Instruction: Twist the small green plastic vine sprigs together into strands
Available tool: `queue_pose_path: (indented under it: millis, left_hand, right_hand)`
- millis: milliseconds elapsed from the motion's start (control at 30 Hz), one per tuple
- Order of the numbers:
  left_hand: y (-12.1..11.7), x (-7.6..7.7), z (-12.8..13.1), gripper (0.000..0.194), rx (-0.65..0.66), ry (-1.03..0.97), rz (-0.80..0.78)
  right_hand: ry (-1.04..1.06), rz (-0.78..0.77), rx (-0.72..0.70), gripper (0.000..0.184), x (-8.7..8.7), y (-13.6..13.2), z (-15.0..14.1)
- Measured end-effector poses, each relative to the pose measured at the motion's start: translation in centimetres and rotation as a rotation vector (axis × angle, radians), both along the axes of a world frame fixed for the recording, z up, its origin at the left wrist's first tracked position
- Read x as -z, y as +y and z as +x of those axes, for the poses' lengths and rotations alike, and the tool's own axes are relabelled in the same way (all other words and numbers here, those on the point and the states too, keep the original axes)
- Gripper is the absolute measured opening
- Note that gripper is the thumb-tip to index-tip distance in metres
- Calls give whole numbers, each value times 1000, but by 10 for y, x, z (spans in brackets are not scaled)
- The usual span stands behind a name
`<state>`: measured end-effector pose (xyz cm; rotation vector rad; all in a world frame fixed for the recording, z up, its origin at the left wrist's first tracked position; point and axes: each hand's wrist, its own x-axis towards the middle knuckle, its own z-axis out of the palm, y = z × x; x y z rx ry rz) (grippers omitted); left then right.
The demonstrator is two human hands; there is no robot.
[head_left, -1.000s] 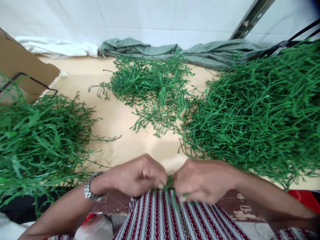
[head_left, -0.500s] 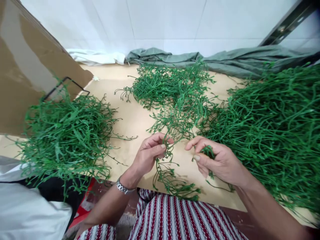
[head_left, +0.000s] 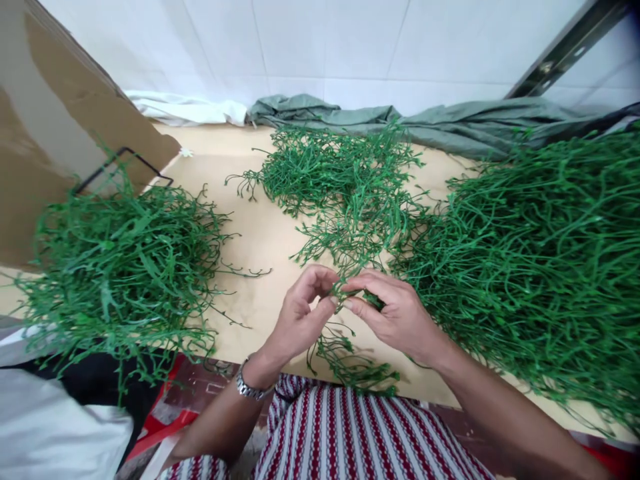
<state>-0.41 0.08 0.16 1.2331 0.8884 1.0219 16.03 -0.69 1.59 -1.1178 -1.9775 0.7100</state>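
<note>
My left hand pinches a green plastic-looking stem between thumb and forefinger. Close against it, my right hand has its thumb and fingertips on the same piece, and more green stems are tucked under its curled fingers. The fingertips hide most of what they hold. Below the hands a small bunch of stems with budded tips lies at the table's near edge. Just beyond the hands a loose heap of similar stems spreads over the table.
A large pile of green stems covers the right side of the table. Another pile, with leafy strands, sits at left before a cardboard box and a bent black wire. Grey-green cloth lies along the wall.
My right hand has moved left to meet my left hand, and its fingers have closed on the stem piece there. My left hand stays nearly in place.
</note>
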Motion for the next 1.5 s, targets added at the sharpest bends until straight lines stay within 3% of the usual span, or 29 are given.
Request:
queue_pose_path:
  millis: [133, 233, 367, 500, 567, 667, 733, 933, 1100, 1267, 1500]
  left_hand:
    - [-3, 4, 0, 9, 38, 0, -41]
    - [-2, 7, 0, 7, -3, -35, -13]
    - [-1, 4, -4, 7, -66, 60, 24]
    - [-1, -1, -5, 7, -43, 130, -55]
    - [-1, -3, -4, 5, 12, 120, -87]
    - [-1, -5, -1, 2, 71, 81, -96]
    - [-2, -6, 2, 3, 72, 65, -113]
    - [-4, -11, 6, 7, 52, 209, -133]
    - [-1, -11, 3, 8, 177, 190, -217]
    - [0, 0, 3, 24, 182, 25, -308]
    - [-3, -5, 4, 26, 224, 174, -202]
  right_hand:
    - [80, -4, 122, 6, 9, -7, -6]
    - [84, -42, 104, 8, 10, -11, -7]
    - [60, -96, 95, 20, -6, -15, 6]
    - [11, 27, 176, 20, -24, -9, 20]
    - [-38, 42, 66, 20, -26, 0, 22]
    - [-106, -32, -191, 22, -18, 11, 18]
    - [-116, -59, -244, 25, -10, 13, 15]
    - [-247, 63, -184, 18, 1, 1, 11]
    - [-476, 175, -118, 16, 1, -7, 12]
    - [-381, 240, -76, 23, 8, -14, 10]
    - [-362, 295, -21, 20, 14, -21, 5]
